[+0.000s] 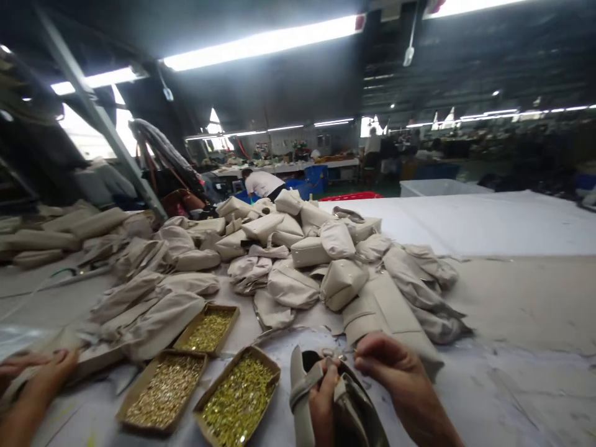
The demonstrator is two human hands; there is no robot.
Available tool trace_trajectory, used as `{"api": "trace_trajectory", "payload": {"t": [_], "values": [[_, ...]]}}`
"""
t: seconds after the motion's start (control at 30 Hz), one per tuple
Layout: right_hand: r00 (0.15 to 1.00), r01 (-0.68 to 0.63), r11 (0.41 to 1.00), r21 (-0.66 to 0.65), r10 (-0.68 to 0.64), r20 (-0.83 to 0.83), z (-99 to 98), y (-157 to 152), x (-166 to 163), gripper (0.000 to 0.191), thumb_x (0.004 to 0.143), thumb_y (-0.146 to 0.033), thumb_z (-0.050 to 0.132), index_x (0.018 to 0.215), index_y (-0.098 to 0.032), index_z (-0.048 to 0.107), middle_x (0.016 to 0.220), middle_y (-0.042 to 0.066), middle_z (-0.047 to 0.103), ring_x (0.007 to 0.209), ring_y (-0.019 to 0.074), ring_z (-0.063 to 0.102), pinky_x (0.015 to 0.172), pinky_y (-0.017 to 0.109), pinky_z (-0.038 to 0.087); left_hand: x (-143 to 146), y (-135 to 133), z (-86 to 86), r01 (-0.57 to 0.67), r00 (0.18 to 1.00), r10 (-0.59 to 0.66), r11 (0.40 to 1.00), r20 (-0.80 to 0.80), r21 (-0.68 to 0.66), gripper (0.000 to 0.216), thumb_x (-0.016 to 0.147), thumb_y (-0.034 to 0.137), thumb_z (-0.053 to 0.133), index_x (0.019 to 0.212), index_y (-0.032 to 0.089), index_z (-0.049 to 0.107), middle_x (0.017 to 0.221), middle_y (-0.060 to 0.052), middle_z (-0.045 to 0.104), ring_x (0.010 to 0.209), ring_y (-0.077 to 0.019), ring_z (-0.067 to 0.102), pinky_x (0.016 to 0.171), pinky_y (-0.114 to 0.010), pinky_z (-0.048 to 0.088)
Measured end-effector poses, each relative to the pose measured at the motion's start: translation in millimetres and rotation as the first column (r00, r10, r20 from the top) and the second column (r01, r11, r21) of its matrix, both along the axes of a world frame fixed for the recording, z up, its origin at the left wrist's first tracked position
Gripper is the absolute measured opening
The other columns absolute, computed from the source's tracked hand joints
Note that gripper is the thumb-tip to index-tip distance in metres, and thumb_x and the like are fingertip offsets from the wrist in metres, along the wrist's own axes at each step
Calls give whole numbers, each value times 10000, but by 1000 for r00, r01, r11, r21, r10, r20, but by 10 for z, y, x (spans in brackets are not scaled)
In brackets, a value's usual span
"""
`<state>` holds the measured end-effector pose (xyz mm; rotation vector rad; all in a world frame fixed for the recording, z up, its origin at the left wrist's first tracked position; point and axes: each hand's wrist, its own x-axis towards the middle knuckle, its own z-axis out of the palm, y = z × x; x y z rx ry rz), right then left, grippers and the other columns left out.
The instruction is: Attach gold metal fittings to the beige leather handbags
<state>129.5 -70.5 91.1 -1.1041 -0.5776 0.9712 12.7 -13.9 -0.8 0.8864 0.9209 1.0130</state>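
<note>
My left hand [323,403] grips the edge of a pale beige bag [302,406], its thumb pressed on a strap near the bag's dark opening. Just to the right, my right hand [395,372] is closed, thumb against fingertips; whatever it may hold is too small to make out. A small metal ring shows at the bag's rim between the hands. Left of the bag lie three cardboard trays of small metal pieces: a front tray [274,380] with gold-coloured ones, a tray of paler coppery ones [161,391], and a rear gold-filled tray [205,330].
A heap of beige bags [293,282] covers the table's middle, with more bags [60,239] at the left. A co-worker's hands [46,379] hold beige material at the left edge. Farther back, another person [265,183] bends near blue bins [316,177].
</note>
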Motion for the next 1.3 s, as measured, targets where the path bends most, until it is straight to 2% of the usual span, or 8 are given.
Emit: {"api": "trace_trajectory", "payload": {"t": [0.07,0.2,0.4,0.53,0.67,0.73,1.1,1.3], "values": [[998,48,996,-70,-51,-39,-248,-110,88,295,607,-394,980,703,-210,771,666,-7,680,647,142,581,625,237,505,11,-8,-45,52,998,-50,997,37,-59,484,682,661,840,829,208,757,686,-18,709,632,-203,666,627,-306,543],[994,37,992,-121,-50,-101,-517,-188,130,311,613,-418,969,714,-197,775,651,-8,679,633,134,557,621,234,478,-9,-21,12,75,997,-76,996,-30,-38,450,613,615,895,809,229,773,724,-25,730,620,-200,642,628,-316,529],[997,-5,996,-94,-2,-75,-502,-137,97,370,641,-511,931,757,-194,780,718,21,719,712,183,614,706,289,515,-24,-23,148,122,968,-96,987,-232,103,545,597,698,879,688,174,758,625,-31,672,615,-166,572,618,-257,478],[999,21,998,-59,-19,27,-588,-86,19,368,664,-552,897,715,-206,782,748,35,703,769,222,629,744,325,530,-54,-12,156,128,954,-81,981,-289,147,550,611,714,863,708,177,789,687,-52,723,688,-200,632,673,-258,522],[996,23,998,-57,-27,-88,-730,-55,-87,404,618,-588,916,721,-212,811,860,77,770,891,281,685,884,384,546,-77,-49,193,146,939,-66,965,-338,217,517,705,704,801,820,200,836,804,-83,787,831,-272,710,821,-309,584],[990,16,997,-82,-27,-138,-775,-46,-125,423,588,-596,933,729,-214,821,867,81,786,899,286,691,910,394,544,-87,-68,211,153,930,-51,954,-363,257,520,738,712,767,845,209,844,839,-90,797,855,-287,722,837,-322,591],[994,-2,990,-144,-15,-112,-797,-27,-171,407,588,-582,939,726,-216,827,769,45,751,827,248,652,830,333,510,-165,-61,179,210,906,-47,913,-420,350,460,817,692,703,810,252,836,775,-62,766,770,-262,715,728,-299,541],[995,-5,989,-146,-10,-99,-826,-1,-186,405,583,-572,936,709,-207,814,763,41,725,840,242,626,845,327,482,-176,-49,70,200,917,-24,891,-398,408,443,867,648,676,832,232,823,800,-56,777,781,-238,726,734,-280,556]]}}
